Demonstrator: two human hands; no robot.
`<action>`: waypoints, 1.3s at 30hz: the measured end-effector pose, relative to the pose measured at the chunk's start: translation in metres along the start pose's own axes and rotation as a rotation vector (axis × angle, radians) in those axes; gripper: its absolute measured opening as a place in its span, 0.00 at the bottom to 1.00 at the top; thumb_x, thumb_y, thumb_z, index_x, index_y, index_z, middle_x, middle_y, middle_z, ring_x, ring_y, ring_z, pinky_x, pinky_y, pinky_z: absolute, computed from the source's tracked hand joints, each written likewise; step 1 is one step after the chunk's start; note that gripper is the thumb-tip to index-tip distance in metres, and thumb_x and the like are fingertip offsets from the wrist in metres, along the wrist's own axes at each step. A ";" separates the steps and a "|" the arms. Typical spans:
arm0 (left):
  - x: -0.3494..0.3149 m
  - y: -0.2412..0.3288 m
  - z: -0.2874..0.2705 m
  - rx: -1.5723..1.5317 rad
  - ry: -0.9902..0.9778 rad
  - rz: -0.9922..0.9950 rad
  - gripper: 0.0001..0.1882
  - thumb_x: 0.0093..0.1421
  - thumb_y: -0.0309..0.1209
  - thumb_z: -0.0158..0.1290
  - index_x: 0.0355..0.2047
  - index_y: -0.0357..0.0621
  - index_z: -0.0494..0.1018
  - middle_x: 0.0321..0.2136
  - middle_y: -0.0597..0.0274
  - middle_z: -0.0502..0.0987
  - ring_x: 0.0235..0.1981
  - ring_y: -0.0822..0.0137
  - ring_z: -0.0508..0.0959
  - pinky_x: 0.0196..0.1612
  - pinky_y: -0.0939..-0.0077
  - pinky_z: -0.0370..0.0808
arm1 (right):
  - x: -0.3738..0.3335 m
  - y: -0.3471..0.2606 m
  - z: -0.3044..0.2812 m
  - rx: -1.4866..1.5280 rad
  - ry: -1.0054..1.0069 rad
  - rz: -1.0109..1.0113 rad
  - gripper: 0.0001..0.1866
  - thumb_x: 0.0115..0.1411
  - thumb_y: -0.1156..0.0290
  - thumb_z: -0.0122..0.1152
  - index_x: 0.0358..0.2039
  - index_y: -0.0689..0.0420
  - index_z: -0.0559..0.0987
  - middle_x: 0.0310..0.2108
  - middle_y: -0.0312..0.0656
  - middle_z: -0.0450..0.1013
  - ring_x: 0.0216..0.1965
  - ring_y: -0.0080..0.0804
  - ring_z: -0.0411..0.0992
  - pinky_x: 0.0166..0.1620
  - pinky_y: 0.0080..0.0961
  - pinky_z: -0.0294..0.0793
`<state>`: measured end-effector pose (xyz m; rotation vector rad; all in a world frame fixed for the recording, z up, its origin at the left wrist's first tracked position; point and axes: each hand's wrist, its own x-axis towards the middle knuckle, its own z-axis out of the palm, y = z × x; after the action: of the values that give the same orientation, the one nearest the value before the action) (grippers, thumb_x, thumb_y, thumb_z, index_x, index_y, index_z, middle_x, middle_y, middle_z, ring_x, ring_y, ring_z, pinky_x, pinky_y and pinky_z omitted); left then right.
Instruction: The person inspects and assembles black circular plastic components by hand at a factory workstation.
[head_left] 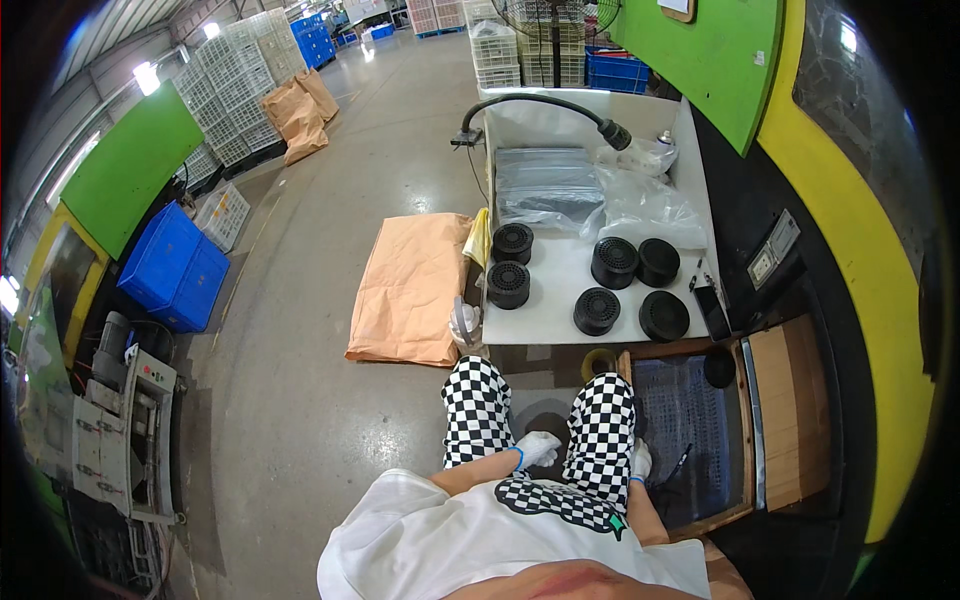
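In a white glove, my left hand [539, 449] rests between my knees, its fingers curled together with nothing seen in them. My right hand [641, 460], also gloved, hangs beside my right thigh at the edge of a wooden-framed bin [745, 425]. The thigh hides part of it, so its fingers do not show well. Both hands are apart from the white worktable [545, 327]. On it stand several round black plastic parts, such as one with a slotted top [598, 311] and one with a smooth face [664, 316]. Another black round part [718, 368] is at the bin's far end.
Grey sheets [545, 185] and clear plastic bags [650, 208] lie at the table's back under a bent black gooseneck [545, 98]. A dark flat device [712, 311] is at its right edge. Left of the table are brown paper sacks [410, 290]; blue crates [175, 268] stand farther left.
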<state>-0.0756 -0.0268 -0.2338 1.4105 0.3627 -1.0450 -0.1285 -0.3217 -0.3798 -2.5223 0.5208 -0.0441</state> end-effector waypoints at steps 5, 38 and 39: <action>0.010 0.000 0.007 0.014 -0.045 0.019 0.12 0.54 0.35 0.47 0.34 0.41 0.67 0.19 0.60 0.71 0.16 0.68 0.72 0.17 0.78 0.71 | -0.002 0.023 0.010 0.027 0.132 0.022 0.18 0.50 0.59 0.44 0.37 0.58 0.68 0.33 0.54 0.68 0.34 0.53 0.68 0.35 0.43 0.67; 0.008 0.001 0.010 0.136 -0.026 0.052 0.12 0.53 0.36 0.47 0.34 0.41 0.68 0.19 0.59 0.72 0.16 0.69 0.73 0.18 0.78 0.71 | 0.004 0.044 0.016 0.113 0.058 0.085 0.17 0.52 0.58 0.44 0.36 0.56 0.69 0.32 0.53 0.69 0.33 0.54 0.68 0.34 0.46 0.67; 0.009 -0.003 0.004 0.114 -0.007 0.049 0.12 0.53 0.36 0.47 0.34 0.41 0.68 0.19 0.60 0.72 0.16 0.69 0.72 0.18 0.78 0.71 | 0.004 0.024 0.010 0.120 0.039 0.069 0.17 0.52 0.58 0.44 0.36 0.56 0.69 0.32 0.53 0.69 0.33 0.54 0.68 0.34 0.46 0.67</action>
<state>-0.0746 -0.0333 -0.2420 1.5092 0.2659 -1.0441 -0.1319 -0.3366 -0.4016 -2.3887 0.6023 -0.0964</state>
